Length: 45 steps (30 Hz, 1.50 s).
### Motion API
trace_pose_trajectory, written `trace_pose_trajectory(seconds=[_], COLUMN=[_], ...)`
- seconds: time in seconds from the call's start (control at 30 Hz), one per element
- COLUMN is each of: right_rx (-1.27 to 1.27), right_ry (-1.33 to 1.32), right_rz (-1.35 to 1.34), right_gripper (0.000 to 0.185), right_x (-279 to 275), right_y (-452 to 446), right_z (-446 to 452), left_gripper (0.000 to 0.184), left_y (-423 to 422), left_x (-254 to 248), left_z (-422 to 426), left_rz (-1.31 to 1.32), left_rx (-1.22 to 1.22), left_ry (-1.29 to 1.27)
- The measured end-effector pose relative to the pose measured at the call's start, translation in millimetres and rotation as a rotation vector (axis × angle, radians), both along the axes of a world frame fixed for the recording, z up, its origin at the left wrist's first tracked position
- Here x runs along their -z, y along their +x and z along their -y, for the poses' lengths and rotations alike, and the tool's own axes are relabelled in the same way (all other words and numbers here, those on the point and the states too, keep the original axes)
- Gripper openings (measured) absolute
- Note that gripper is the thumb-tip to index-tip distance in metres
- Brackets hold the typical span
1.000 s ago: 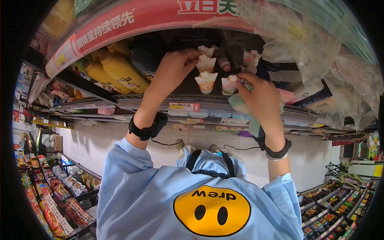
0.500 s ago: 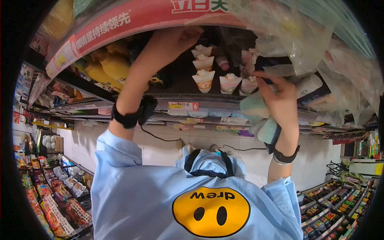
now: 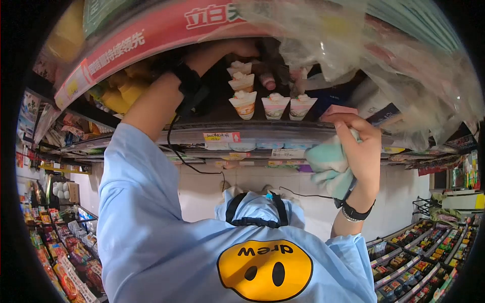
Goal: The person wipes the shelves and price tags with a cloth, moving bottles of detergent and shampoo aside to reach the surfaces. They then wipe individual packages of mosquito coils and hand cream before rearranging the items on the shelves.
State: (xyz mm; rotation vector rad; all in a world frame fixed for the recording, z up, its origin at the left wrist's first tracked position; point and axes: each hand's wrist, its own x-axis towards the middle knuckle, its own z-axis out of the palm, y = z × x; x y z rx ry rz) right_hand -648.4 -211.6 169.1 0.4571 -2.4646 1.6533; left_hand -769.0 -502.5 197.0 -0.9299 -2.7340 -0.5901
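Observation:
My left hand (image 3: 246, 48) reaches deep into the dark shelf (image 3: 217, 108), behind the small cone-shaped packs (image 3: 245, 104). Its fingers are in shadow and hard to make out. These packs have white ruffled tops; several stand in a column and along the front. A pink bottle-like item (image 3: 268, 81) lies behind them. At the shelf's front edge, my right hand (image 3: 361, 144) is closed round a bunched teal-and-white cloth (image 3: 328, 160), which hangs below the edge. Its fingertips are at a pink box-like item (image 3: 339, 109); whether they grip it I cannot tell.
A red banner (image 3: 146, 50) runs over the shelf opening. Clear plastic wrapping (image 3: 328, 40) hangs at the upper right. Yellow bottles (image 3: 132, 91) stand at left. A cable (image 3: 194, 168) trails from my left wrist. Lower racks of packaged goods (image 3: 70, 247) flank me.
My left arm has gone deeper into the shelf. My right hand has come away from the front right pack to the shelf edge, with the cloth still in it. The view has shifted slightly.

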Motion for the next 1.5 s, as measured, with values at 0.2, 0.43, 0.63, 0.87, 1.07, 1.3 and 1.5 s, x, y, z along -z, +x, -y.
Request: trace_pose_trajectory(seconds=[0.2,0.43,0.63,0.87,1.07,1.3,1.5], right_rx=[0.011,-0.033,-0.008,0.004,-0.067,-0.298,-0.168], right_ry=[0.010,-0.009,-0.093,0.058,0.128,0.400,0.589], right_rz=[0.022,0.078,0.085,0.043,0.041,-0.476,-0.339], right_gripper=[0.015,0.015,0.015,0.015,0.016,0.027,0.039], right_x=[-1.7,-11.9,-4.7,-2.3,-14.2,28.2,37.7], right_y=[10.6,30.5,33.0,13.1,-30.5,-115.2,-148.0], right_z=[-7.4,-21.7,-28.9,-25.7,-12.9,-23.6,-11.1], left_gripper=[0.024,0.024,0.024,0.025,0.025,0.025,0.026], left_y=[-10.3,-19.0,-23.7,-23.8,-24.4,-23.3,-23.6], left_x=[6.1,8.6,7.3,9.0,9.8,6.9,0.2], left_z=[-12.3,-22.3,-25.5,-28.9,-30.0,-27.2,-37.4], left_rz=[0.056,0.100,0.122,0.132,0.139,0.131,0.139], left_rx=[0.040,0.063,0.067,0.074,0.080,0.089,0.091], left_ry=[-0.058,-0.096,-0.120,-0.136,-0.149,-0.179,-0.232])
